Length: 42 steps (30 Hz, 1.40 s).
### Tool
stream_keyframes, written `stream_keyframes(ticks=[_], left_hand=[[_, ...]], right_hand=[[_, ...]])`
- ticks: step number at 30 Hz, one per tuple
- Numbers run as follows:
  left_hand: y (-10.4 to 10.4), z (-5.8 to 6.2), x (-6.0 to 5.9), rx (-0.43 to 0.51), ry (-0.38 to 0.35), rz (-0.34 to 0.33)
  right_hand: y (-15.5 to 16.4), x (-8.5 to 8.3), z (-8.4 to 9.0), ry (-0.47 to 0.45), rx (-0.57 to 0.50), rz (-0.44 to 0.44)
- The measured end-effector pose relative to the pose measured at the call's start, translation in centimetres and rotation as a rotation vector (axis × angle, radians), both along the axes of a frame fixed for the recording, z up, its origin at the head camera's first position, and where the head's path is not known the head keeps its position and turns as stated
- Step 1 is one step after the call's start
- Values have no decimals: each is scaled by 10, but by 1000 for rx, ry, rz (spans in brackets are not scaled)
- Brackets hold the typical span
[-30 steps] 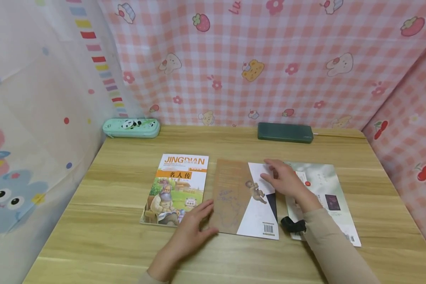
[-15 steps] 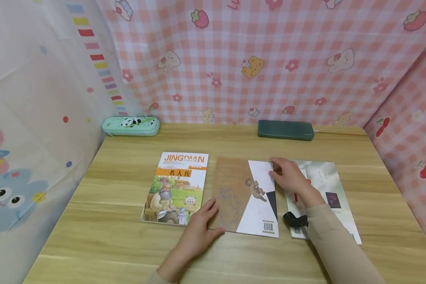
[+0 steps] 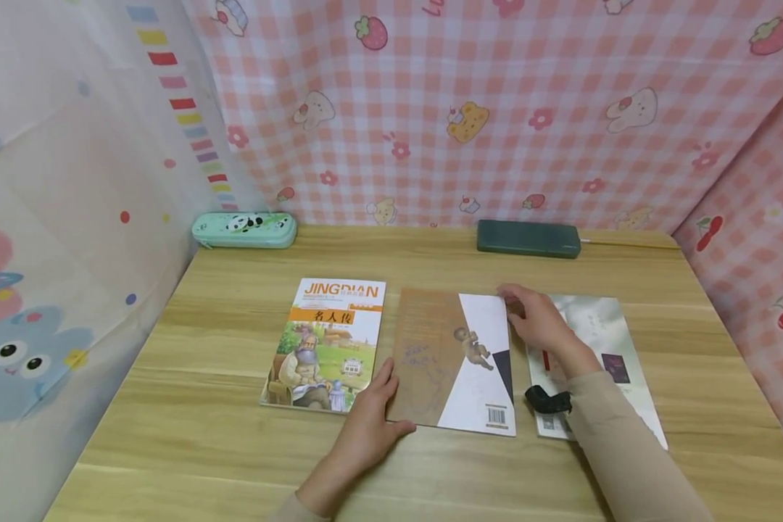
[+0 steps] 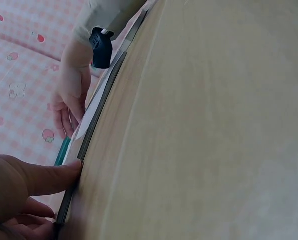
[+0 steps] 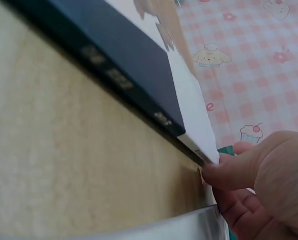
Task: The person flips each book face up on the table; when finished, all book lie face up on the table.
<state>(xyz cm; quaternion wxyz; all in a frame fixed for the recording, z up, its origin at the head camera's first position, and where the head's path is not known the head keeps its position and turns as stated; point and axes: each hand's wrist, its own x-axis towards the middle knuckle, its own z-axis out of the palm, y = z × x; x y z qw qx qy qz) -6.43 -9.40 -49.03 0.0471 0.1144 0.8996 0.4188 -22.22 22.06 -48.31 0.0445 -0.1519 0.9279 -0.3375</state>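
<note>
A brown-and-white book (image 3: 424, 362) lies flat on the wooden table, barcode at its lower right. My left hand (image 3: 368, 424) is at its near left corner, the thumb (image 4: 56, 177) straight against the near edge and fingers along the left side. My right hand (image 3: 535, 319) pinches the far right corner, thumb (image 5: 226, 172) at the end of the dark spine (image 5: 124, 75). To the left lies a book with a bearded man on its cover (image 3: 326, 348). A pale green-white book (image 3: 594, 326) sits to the right, partly hidden under my right forearm.
At the back left stands a mint panda pencil case (image 3: 244, 230). A dark green case (image 3: 528, 238) is at the back right, beside a thin yellowish stick (image 3: 629, 244). Pink checked cloth (image 3: 431, 94) hangs behind the table (image 3: 170, 435).
My right hand has shifted slightly right, from over the middle book's edge to its far right corner. My left hand has moved a little right, against the book's near left corner.
</note>
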Motion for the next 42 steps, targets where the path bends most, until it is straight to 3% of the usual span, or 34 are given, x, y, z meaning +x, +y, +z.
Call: stream_keyframes(ticks=[6, 13, 23, 32, 42], left_hand=[[-2, 1, 0, -23, 15, -16], [-2, -1, 0, -25, 19, -35], [-1, -4, 0, -14, 12, -23], [0, -5, 3, 23, 20, -14], [-1, 3, 2, 71, 96, 81]], right_hand=[[7, -2, 1, 9, -56, 70], [16, -2, 0, 90, -129, 152], [30, 0, 5, 186, -77, 181], [37, 0, 10, 108, -104, 136], [41, 3, 17, -22, -230, 63]])
